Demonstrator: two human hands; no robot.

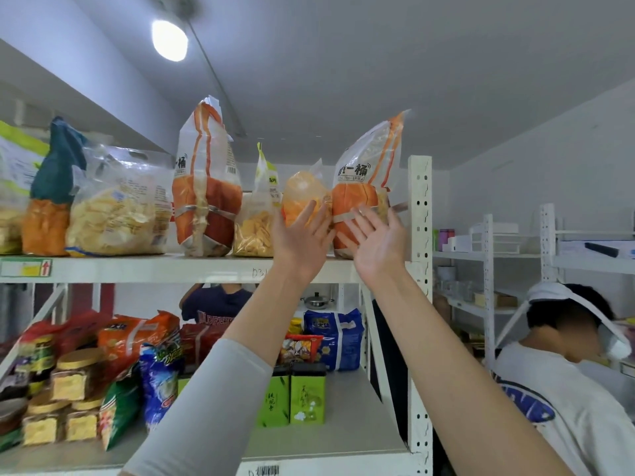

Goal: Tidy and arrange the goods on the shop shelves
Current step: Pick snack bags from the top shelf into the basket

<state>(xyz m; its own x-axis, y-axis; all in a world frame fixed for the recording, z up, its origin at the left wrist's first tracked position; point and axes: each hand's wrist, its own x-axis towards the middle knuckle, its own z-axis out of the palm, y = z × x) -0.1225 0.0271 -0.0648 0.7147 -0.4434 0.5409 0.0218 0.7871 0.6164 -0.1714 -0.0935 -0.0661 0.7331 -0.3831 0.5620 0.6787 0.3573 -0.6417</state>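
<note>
At the right end of the top shelf (137,267), a tall orange-and-clear noodle bag (369,166) tilts toward the upright post (420,187). My right hand (378,242), fingers straight and spread, rests against its lower front. My left hand (302,237), also flat, touches the small orange bag (302,190) just beside it.

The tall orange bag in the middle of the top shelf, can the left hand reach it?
Probably yes. The left hand is up by the top shelf, and nothing stands in front of the tall orange bag.
</note>
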